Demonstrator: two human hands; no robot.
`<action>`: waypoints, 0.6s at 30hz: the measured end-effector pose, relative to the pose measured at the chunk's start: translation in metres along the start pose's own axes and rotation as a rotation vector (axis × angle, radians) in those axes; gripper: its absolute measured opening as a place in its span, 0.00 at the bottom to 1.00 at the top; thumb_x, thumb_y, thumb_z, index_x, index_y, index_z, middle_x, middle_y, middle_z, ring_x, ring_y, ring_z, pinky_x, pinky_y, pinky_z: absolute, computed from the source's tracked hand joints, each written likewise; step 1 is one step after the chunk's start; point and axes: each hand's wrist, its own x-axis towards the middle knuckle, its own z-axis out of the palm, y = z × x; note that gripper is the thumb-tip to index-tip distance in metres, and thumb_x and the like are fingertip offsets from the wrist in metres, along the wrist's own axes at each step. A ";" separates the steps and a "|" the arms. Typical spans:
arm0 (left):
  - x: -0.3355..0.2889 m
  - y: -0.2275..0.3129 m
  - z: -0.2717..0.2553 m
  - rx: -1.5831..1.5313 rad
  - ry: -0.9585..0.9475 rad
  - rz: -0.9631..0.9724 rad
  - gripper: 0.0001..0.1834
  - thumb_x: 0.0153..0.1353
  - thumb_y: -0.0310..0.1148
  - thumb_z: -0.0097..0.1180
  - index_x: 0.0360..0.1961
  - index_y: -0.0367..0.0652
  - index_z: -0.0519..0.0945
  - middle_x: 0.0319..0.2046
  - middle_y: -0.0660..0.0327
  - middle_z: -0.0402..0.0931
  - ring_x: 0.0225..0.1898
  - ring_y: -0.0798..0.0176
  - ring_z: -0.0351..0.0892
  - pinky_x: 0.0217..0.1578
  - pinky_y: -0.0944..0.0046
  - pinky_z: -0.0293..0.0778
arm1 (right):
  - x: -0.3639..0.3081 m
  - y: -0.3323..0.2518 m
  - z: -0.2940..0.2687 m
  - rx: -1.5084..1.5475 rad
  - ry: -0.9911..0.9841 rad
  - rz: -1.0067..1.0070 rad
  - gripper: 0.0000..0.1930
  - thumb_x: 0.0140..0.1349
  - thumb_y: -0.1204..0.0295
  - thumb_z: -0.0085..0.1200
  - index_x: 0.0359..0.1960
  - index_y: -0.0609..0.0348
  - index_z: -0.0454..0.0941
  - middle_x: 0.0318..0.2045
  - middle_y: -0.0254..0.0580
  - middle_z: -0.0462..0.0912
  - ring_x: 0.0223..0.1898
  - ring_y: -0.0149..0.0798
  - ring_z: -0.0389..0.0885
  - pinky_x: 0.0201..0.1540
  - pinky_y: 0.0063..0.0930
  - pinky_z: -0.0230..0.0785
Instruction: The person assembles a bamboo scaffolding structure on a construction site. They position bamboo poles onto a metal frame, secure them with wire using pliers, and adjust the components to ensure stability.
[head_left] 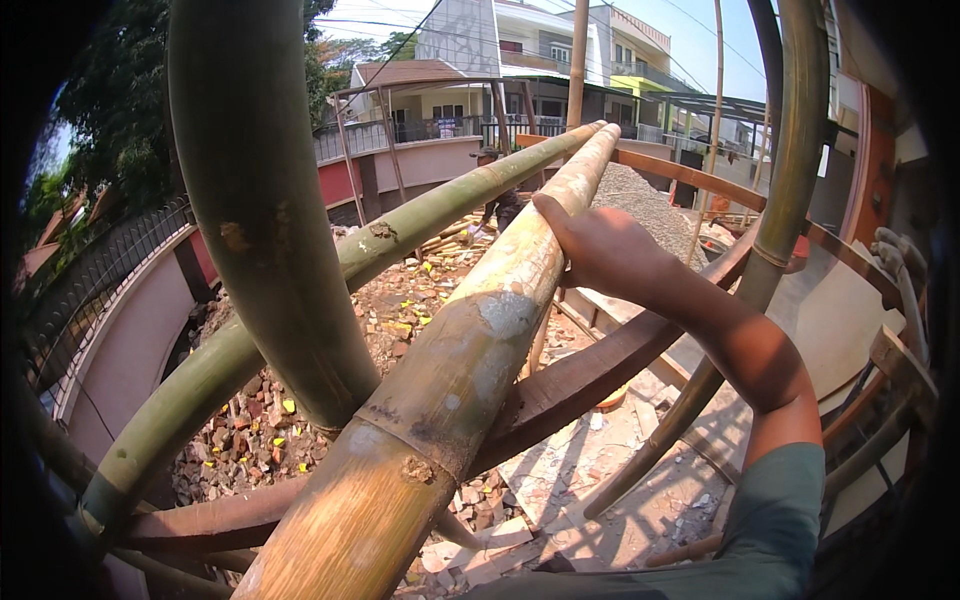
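A thick yellow-brown bamboo pole point(400, 440) runs from the lower edge up toward the far middle, its surface blotched with grey-white patches. My right hand point(610, 250) grips it near the far part, thumb lying on top and the fingers curled out of sight around the far side. My left hand is not in view. Beside the pole on the left, a greener bamboo pole point(430, 215) slants from the lower left to nearly the same far end. Under both crosses a brown wooden beam point(600, 370).
A thick upright green bamboo point(265, 200) stands close on the left, another bamboo post point(785, 180) on the right. Below lie broken bricks and rubble point(250, 430), with a gravel heap point(640, 205) farther off. Another person point(500, 208) bends down beyond the poles, near the boundary wall point(425, 165).
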 end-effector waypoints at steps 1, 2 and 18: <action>-0.001 -0.001 0.000 0.000 -0.001 0.001 0.16 0.68 0.42 0.50 0.37 0.38 0.70 0.16 0.67 0.62 0.15 0.73 0.58 0.18 0.73 0.60 | 0.002 0.002 0.001 0.010 -0.019 -0.006 0.41 0.51 0.62 0.69 0.63 0.68 0.62 0.31 0.50 0.84 0.36 0.52 0.85 0.38 0.43 0.77; -0.002 -0.002 0.001 0.001 -0.003 0.003 0.16 0.68 0.42 0.50 0.37 0.38 0.70 0.17 0.67 0.61 0.15 0.73 0.58 0.18 0.73 0.60 | 0.005 0.005 0.001 0.014 -0.012 -0.022 0.41 0.51 0.62 0.69 0.63 0.68 0.62 0.31 0.50 0.84 0.36 0.52 0.85 0.38 0.44 0.77; -0.237 0.063 -0.020 -0.302 -0.551 -0.375 0.12 0.64 0.35 0.59 0.39 0.38 0.71 0.18 0.66 0.65 0.17 0.71 0.64 0.17 0.69 0.62 | -0.005 0.033 -0.023 0.290 -0.293 -0.100 0.47 0.61 0.53 0.62 0.74 0.58 0.47 0.32 0.59 0.83 0.38 0.57 0.84 0.44 0.47 0.75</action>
